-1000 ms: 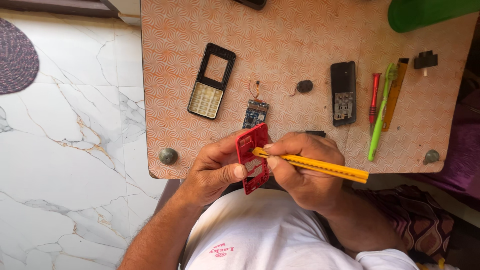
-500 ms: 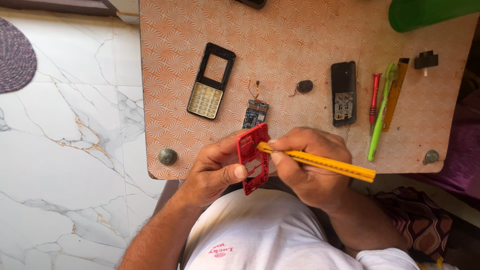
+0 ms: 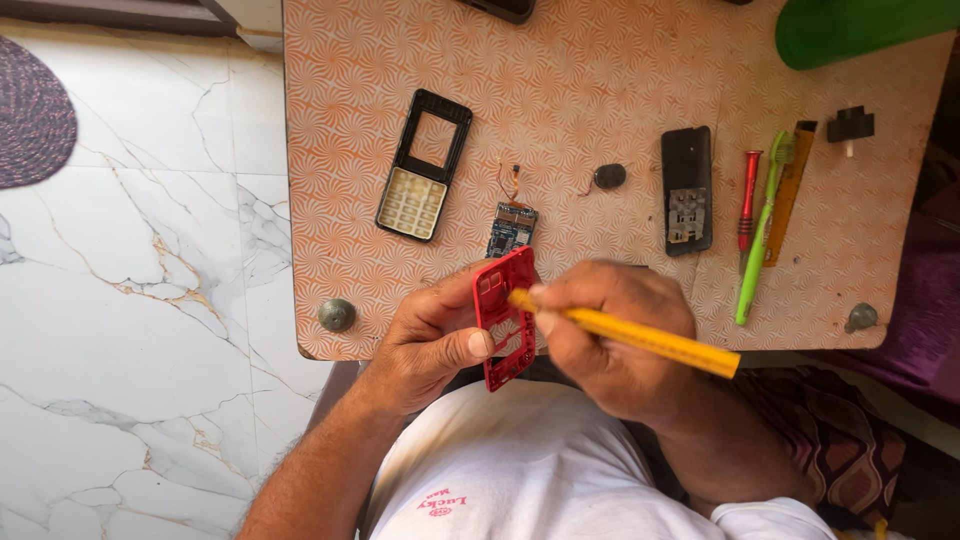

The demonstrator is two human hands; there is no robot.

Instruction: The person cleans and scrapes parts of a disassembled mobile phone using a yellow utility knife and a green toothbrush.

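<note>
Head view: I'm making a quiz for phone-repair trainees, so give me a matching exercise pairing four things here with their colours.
Things:
1. phone frame in the left hand
2. screwdriver handle in the right hand
3. toothbrush on the table
4. keypad cover

Colours:
A. green
B. black
C. red
D. yellow

Pairs: 1-C, 2-D, 3-A, 4-B

frame (image 3: pixel 505 315) – red | tool (image 3: pixel 640 338) – yellow | table (image 3: pixel 600 80) – orange swirl pattern | toothbrush (image 3: pixel 760 235) green
</note>
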